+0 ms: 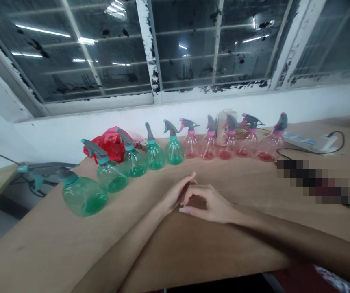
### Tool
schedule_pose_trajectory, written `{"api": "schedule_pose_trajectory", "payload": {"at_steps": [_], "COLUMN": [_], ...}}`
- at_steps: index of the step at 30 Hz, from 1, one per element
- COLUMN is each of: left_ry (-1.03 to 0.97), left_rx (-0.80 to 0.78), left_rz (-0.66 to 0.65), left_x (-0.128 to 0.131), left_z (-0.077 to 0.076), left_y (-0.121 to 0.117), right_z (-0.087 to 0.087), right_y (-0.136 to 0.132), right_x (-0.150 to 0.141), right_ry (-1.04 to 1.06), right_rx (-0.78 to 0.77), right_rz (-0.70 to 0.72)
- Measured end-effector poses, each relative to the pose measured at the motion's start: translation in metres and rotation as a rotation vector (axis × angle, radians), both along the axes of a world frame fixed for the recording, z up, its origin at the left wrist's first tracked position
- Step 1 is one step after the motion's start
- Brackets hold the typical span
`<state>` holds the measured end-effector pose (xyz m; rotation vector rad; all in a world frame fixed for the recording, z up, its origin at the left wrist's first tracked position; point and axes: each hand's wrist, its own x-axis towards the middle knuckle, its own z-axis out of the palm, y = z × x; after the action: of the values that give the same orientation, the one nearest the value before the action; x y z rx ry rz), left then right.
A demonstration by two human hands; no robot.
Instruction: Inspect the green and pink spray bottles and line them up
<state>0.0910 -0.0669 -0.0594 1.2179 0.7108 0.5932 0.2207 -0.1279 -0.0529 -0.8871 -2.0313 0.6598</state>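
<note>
My left hand (177,193) is held above the middle of the table, seen edge-on, its visible fingers stretched forward and nothing in it. Right up against it, my right hand (213,203) curls its fingers round so that they meet the thumb in an empty loop. Whether the two hands touch is hard to make out. Beyond them, spray bottles stand in a curved row. Several with green liquid are on the left, among them the nearest green spray bottle (85,197). Several with pink liquid continue to the right, such as the pink spray bottle (208,146).
A red plastic bag (109,142) lies behind the green bottles. At the right are a white power strip (313,142) with a black cable and a blurred-out dark object (315,183). The wooden table (162,256) reaches a white wall below windows.
</note>
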Motion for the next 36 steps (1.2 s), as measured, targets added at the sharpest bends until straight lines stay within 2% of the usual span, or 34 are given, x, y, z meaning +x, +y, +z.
{"api": "schedule_pose_trajectory", "payload": {"at_steps": [4,10,14,17,21,23,24,26,29,32,36], "left_ry": [-0.064,-0.099,-0.127,-0.144,-0.133,-0.128,-0.127,-0.122,-0.116,-0.112,-0.112], "left_rx": [-0.017,-0.123,-0.111,-0.094,-0.113,-0.121,-0.122,-0.123,-0.122,-0.118,-0.102], "left_rz": [0.085,0.087,0.221,0.318,0.332,0.322,0.317,0.311,0.308,0.301,0.289], "left_x": [-0.001,0.002,-0.002,-0.007,-0.011,-0.012,-0.012,-0.012,-0.012,-0.012,-0.013], "left_z": [0.0,0.001,-0.005,-0.011,-0.014,-0.014,-0.013,-0.012,-0.011,-0.012,-0.013], "left_y": [0.003,-0.003,0.008,0.02,0.027,0.026,0.025,0.024,0.023,0.023,0.024], "right_z": [0.004,-0.003,0.003,0.022,0.068,0.093,0.104,0.119,0.125,0.121,0.123], "right_y": [0.0,0.007,0.018,0.041,0.102,0.138,0.155,0.186,0.214,0.225,0.223], "right_x": [0.004,0.001,0.002,0.011,0.033,0.043,0.047,0.051,0.05,0.045,0.045], "right_ry": [-0.013,-0.029,0.014,0.043,0.005,-0.185,-0.324,-0.412,-0.534,-0.625,-0.634], "right_rx": [-0.022,-0.028,-0.121,-0.107,0.254,0.338,0.327,0.268,0.126,0.029,0.067], "right_rz": [-0.022,0.041,0.07,-0.048,-0.447,-0.587,-0.67,-0.71,-0.709,-0.69,-0.678]}}
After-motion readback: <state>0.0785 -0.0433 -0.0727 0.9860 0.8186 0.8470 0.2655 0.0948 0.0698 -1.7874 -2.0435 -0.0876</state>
